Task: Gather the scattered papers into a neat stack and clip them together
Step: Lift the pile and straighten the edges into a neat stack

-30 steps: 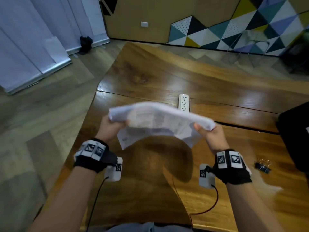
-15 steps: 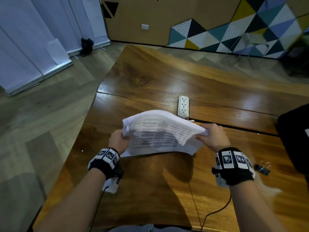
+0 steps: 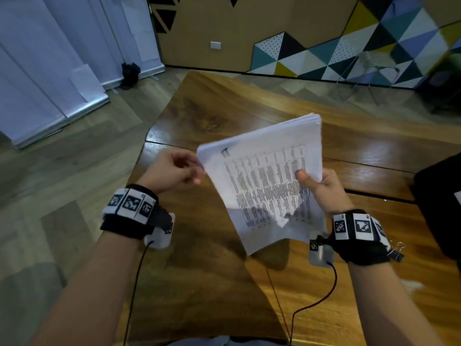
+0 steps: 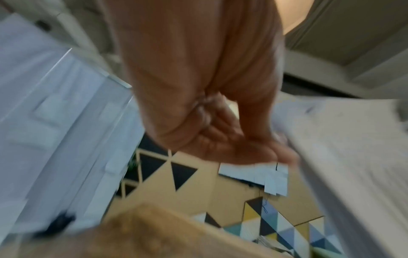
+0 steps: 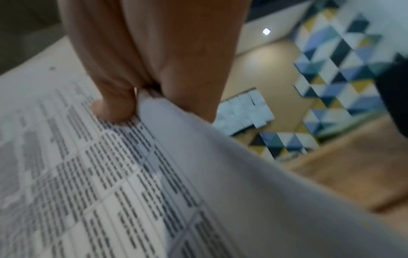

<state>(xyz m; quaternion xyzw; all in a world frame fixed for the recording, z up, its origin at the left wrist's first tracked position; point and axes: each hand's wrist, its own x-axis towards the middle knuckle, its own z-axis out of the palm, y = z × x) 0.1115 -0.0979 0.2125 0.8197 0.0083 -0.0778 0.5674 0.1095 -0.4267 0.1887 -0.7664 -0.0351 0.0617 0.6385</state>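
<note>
Since a moment ago the papers (image 3: 264, 181) are swinging up from flat to nearly on end above the tabletop (image 3: 224, 108); the right hand (image 3: 321, 188) is pinching their right edge, thumb on the printed face. The left hand (image 3: 172, 171) is curling loosely at their upper left corner; whether it's gripping, I cannot tell. A clip (image 3: 395, 252) is lying by the right wrist.

From the left wrist, blurred fingers (image 4: 232, 139) are hanging beside the sheets.

From the right wrist, the thumb (image 5: 112, 106) is pressing on the print.
</note>
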